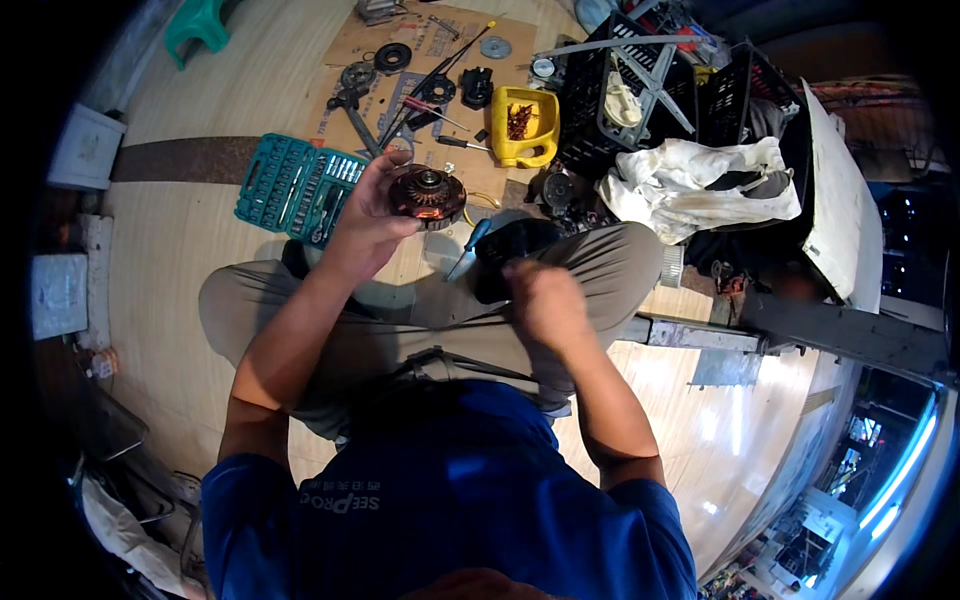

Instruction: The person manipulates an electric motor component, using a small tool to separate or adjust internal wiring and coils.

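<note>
My left hand [372,222] grips a round metal motor part [428,197] with copper windings and a central hub, held above my lap. My right hand [553,305] is motion-blurred beside my right knee, close to a black object [505,250] that might be my shoe; whether it holds anything is unclear. A blue-handled screwdriver [476,238] lies between the hands. Left of the held part lies an open teal socket set [285,175]. Beyond it are red [421,106] and black-handled [457,141] screwdrivers and several metal parts [390,58] on cardboard [330,88].
A yellow cut-down jug [539,150] holds small copper-coloured pieces. Black crates [578,115], a white cloth [665,190] and a leaning white panel [845,220] are at the right. A green stool [195,30] stands far left. A metal beam [700,334] runs behind my right knee.
</note>
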Demonstrator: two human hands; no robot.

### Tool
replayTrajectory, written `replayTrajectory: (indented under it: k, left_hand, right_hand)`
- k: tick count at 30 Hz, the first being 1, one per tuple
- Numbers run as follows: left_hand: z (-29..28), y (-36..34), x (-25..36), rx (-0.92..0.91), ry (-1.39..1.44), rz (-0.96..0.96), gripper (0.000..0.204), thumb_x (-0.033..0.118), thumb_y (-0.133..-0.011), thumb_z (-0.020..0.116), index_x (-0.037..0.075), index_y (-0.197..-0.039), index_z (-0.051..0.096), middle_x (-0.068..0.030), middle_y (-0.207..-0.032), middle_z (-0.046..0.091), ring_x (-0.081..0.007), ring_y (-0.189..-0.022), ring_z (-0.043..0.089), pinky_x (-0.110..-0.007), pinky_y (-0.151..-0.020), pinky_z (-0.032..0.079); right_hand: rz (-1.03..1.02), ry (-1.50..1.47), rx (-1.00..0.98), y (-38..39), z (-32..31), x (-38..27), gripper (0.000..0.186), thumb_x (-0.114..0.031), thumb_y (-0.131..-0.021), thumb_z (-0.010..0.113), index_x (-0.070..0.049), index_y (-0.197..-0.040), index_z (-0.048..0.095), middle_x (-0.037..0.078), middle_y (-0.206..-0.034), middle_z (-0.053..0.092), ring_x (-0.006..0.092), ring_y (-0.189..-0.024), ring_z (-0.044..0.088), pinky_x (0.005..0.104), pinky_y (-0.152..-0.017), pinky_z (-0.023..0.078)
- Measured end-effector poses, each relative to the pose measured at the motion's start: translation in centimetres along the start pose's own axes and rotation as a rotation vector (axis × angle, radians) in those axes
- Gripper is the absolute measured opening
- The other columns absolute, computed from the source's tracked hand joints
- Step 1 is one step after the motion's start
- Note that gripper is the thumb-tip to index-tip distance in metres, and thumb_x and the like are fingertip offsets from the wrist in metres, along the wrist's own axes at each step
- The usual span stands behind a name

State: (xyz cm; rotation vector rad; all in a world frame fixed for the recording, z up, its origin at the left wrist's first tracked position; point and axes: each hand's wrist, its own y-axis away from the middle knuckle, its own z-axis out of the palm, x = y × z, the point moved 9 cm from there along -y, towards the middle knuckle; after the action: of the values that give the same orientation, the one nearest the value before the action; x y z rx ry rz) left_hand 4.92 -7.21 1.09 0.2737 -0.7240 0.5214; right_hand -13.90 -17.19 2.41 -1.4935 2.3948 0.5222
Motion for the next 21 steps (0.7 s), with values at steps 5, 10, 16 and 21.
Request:
replayTrajectory:
  k: [5, 10, 16, 21]
  left_hand:
    - [0.9, 0.2, 0.2, -0.139, -0.332, 0.015, 0.084, 0.0, -0.061, 0.074, 0.004, -0.133, 0.033, -0.0134, -0.127, 0.045, -0.0252, -0.119, 0.048, -0.038, -0.102, 0.041]
    - [1.5, 0.4, 0.5, -0.064, -0.399, 0.052, 0.078, -0.002, -0.063, 0.074, 0.004, -0.131, 0.034, -0.012, -0.125, 0.045, -0.022, -0.117, 0.049, -0.036, -0.101, 0.041]
    - [-0.3, 0.2, 2.3, 0.151, -0.454, 0.225, 0.068, -0.011, -0.067, 0.069, 0.002, -0.125, 0.036, -0.0121, -0.12, 0.049, -0.0193, -0.109, 0.054, -0.034, -0.095, 0.046]
    - [-2.5, -0.7, 1.7, 0.206, -0.187, 0.201, 0.063, -0.011, -0.069, 0.065, 0.003, -0.124, 0.037, -0.0117, -0.118, 0.05, -0.0205, -0.108, 0.055, -0.033, -0.094, 0.046]
  right_hand:
    - [0.189, -0.04, 0.384, 0.9, -8.4, 4.8, 0.016, -0.017, -0.089, 0.056, -0.003, -0.086, 0.061, 0.022, -0.076, 0.061, 0.0414, -0.072, 0.059, 0.0461, -0.061, 0.047]
    - [0.087, -0.212, 0.397, 3.7, -12.4, 0.7, 0.015, -0.013, -0.086, 0.061, 0.0, -0.093, 0.063, 0.021, -0.081, 0.063, 0.037, -0.072, 0.062, 0.0403, -0.063, 0.049]
    - [-0.218, -0.487, -0.006, 7.7, -7.1, -4.5, 0.012, -0.012, -0.084, 0.064, -0.004, -0.09, 0.068, 0.015, -0.076, 0.066, 0.0333, -0.065, 0.063, 0.0365, -0.061, 0.052]
    - [-0.092, -0.273, -0.018, 10.1, -2.7, 0.1, 0.011, -0.013, -0.087, 0.061, -0.008, -0.094, 0.068, 0.016, -0.08, 0.065, 0.0349, -0.07, 0.063, 0.0382, -0.062, 0.051]
